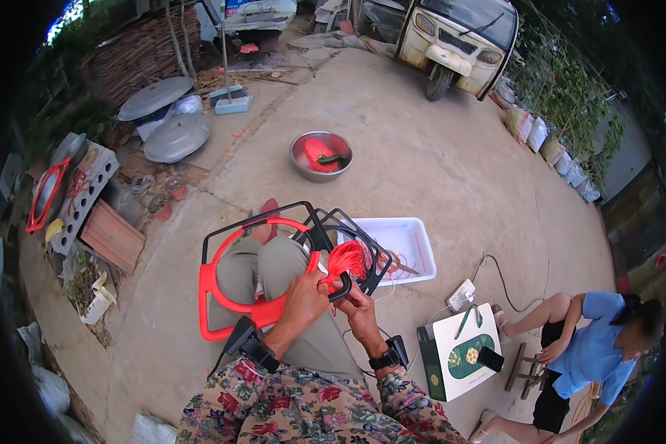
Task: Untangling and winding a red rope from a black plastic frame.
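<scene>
A foldable stool-like piece with a red plastic rim [209, 296] and black tube frame [257, 215] rests across my lap. My left hand [300, 305] is closed at the red cord bundle [346, 259], beside the rim's inner edge. My right hand [362, 317] has its fingers closed against a bent black tube end, close to the left fingertips. The cord's loose strands fan out beyond both hands. Exactly how the cord meets the tube is hidden by my fingers. Both wrists wear black strapped devices.
A white tray [424, 248] with cord and scissors lies beyond my right hand. Farther ahead stands a metal bowl [320, 174]. At right are a gift box [440, 333] with a phone [490, 360], a power strip [461, 294] and a seated person [584, 348].
</scene>
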A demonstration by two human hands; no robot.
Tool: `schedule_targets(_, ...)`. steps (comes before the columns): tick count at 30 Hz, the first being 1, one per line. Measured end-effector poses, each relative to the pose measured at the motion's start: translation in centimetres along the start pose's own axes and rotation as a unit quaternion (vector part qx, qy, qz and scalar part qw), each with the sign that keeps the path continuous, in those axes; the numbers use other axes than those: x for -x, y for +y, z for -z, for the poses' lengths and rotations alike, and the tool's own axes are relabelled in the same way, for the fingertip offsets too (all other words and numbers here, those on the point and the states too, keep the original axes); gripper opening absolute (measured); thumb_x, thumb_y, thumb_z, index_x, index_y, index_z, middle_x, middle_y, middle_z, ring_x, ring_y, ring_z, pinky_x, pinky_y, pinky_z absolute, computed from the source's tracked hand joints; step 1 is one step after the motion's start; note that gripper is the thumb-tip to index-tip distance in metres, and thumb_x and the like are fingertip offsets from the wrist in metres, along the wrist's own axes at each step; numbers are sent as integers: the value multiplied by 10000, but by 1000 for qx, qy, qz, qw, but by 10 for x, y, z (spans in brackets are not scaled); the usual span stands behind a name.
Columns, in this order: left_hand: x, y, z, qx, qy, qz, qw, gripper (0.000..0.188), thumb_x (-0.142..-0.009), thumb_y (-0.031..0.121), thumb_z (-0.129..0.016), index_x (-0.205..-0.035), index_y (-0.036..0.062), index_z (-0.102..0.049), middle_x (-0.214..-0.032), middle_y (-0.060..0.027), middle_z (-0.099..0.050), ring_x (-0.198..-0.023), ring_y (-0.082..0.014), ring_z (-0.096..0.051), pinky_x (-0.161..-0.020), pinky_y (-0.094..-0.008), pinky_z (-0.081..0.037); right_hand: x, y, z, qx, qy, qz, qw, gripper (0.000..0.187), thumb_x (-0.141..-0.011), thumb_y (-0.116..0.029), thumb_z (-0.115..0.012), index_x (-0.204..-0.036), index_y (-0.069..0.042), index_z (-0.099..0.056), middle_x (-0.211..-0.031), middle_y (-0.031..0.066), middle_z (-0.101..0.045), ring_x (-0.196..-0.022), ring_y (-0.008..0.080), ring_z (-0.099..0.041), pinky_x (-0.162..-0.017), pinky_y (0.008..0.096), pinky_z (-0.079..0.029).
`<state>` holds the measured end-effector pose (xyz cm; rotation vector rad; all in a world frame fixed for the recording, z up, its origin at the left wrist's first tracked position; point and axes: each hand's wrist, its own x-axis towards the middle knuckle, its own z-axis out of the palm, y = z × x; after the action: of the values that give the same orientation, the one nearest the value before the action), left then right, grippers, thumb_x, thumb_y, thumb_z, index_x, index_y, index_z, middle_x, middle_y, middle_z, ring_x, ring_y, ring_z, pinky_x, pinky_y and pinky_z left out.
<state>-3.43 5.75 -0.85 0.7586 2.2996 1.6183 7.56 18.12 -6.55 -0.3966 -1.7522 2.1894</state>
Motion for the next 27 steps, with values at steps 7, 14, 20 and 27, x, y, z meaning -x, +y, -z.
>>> schedule_targets(7,5,19,15,0,-134,52,990,206,-943,111,-513,-919,-15,-675,-619,-128,-622,-449,-216,-629,-477,-370,-502,-11,-30,-11,364,-9,243,899,586,-770,118,-623,-1299,-135,-641,-899,82,-507,-802,259,-553,-710,351,-470)
schedule_targets(14,17,5,20,92,-95,17,991,187,-915,104,-568,-976,-29,-685,-643,-111,-646,-496,-200,-617,-497,-323,-480,-6,-36,8,350,-82,220,907,418,-795,10,-726,-1202,-55,-653,-889,122,-581,-814,281,-581,-717,357,-480)
schedule_targets(20,27,4,24,99,-146,-62,982,244,-846,18,-578,-1070,-22,-667,-850,-147,-693,-727,-221,-652,-663,-346,-512,22,-37,40,-97,67,14,993,289,-966,-275,-662,-1159,-62,-631,-1002,19,-664,-882,166,-616,-820,311,-490)
schedule_targets(27,27,16,37,7,-163,-137,977,350,-859,37,-588,-1204,18,-641,-992,-163,-663,-870,-254,-643,-766,-355,-503,23,-102,32,-525,58,17,849,377,-1063,-417,-418,-941,-79,-533,-724,-17,-475,-711,140,-515,-713,322,-487)
